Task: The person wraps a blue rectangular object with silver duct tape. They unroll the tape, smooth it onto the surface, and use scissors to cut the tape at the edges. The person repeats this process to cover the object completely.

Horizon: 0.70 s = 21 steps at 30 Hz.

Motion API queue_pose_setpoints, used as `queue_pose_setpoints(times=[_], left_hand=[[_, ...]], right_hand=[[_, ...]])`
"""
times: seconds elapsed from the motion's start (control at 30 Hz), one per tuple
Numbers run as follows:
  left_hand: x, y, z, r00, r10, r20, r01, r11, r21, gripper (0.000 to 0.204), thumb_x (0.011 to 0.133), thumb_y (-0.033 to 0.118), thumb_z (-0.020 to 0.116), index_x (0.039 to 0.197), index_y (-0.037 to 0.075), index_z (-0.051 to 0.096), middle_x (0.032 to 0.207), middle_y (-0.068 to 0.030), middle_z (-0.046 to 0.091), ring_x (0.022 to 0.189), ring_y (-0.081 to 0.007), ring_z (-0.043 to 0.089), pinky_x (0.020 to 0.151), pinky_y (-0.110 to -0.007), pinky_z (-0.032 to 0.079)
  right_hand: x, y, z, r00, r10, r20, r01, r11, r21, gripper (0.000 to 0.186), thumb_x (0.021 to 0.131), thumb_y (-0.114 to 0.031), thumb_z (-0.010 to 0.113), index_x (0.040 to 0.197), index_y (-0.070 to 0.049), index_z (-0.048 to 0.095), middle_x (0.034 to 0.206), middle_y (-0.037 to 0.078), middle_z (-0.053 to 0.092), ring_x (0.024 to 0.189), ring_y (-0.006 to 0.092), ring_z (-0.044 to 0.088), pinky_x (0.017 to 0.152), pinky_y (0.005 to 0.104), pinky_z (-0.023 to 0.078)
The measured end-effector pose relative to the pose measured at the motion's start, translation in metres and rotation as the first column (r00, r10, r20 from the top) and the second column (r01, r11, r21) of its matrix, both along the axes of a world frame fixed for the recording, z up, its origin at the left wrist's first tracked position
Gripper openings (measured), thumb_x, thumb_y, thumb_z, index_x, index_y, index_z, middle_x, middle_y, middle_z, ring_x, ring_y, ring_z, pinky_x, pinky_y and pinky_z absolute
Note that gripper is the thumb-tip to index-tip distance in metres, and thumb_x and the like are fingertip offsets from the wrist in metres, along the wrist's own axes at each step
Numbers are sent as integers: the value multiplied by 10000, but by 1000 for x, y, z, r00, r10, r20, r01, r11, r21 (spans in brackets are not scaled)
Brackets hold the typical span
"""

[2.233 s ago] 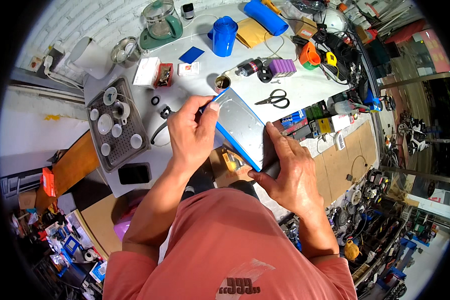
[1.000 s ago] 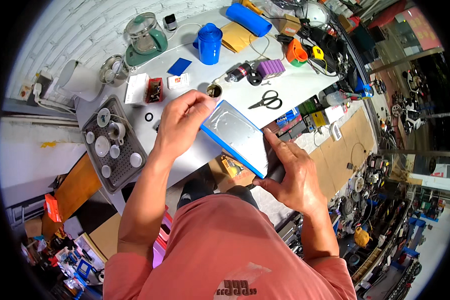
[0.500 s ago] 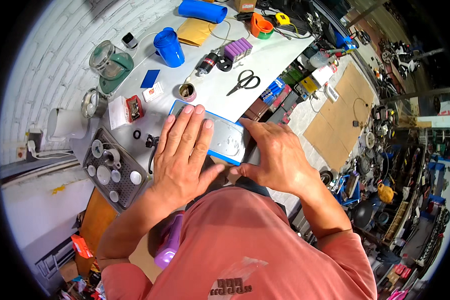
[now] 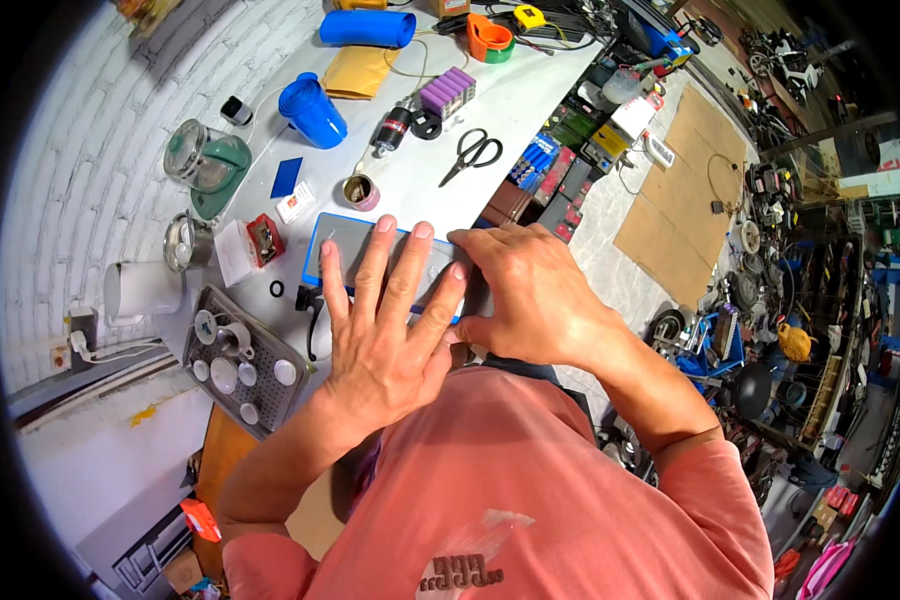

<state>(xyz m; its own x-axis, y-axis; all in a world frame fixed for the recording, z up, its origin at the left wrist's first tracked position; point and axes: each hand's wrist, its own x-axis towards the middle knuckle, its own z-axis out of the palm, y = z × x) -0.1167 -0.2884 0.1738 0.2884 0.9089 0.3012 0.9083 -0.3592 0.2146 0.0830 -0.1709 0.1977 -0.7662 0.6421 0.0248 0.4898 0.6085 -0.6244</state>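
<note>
A flat grey rectangular slab with blue edges lies at the near side of the white table. My left hand rests on its top with the fingers stretched out and spread. Around its right end my right hand is closed, thumb on the near side and fingers over the far corner. That end is mostly hidden beneath both hands. Just beyond the slab stands a small round tin. Black-handled scissors lie farther off to the right.
A roll of blue wrap, a purple cell block and a black cylinder stand farther back. At left are a tea tray with cups, a red-and-white box and a glass kettle. Coloured boxes line the table's right edge.
My left hand has slid right across the slab, its fingers now wider apart. The slab's angle has levelled a little, and the whole view has shifted slightly.
</note>
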Motion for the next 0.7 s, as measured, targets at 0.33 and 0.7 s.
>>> queue_pose_setpoints(times=[0.33, 0.7], left_hand=[[-4, 12, -20, 982, -150, 113, 126, 971, 201, 644, 877, 178, 777, 1511, 155, 666, 1571, -88, 656, 1499, -386, 576, 1264, -812, 185], [58, -28, 10, 897, 442, -5, -442, 897, 11, 783, 826, 48, 674, 1591, 202, 621, 1796, -248, 320, 1665, -526, 256, 1321, -698, 209]], right_hand=[[7, 1, 15, 990, 4, 141, 14, 992, -123, 683, 778, -353, 948, 1253, 52, 670, 1127, 233, 787, 1107, 424, 755, 975, 523, 548], [65, 66, -39, 911, 191, -366, -413, 412, -813, 1082, 993, -472, 861, 1709, 108, 295, 1731, 312, 402, 1572, 415, 477, 1233, 482, 469]])
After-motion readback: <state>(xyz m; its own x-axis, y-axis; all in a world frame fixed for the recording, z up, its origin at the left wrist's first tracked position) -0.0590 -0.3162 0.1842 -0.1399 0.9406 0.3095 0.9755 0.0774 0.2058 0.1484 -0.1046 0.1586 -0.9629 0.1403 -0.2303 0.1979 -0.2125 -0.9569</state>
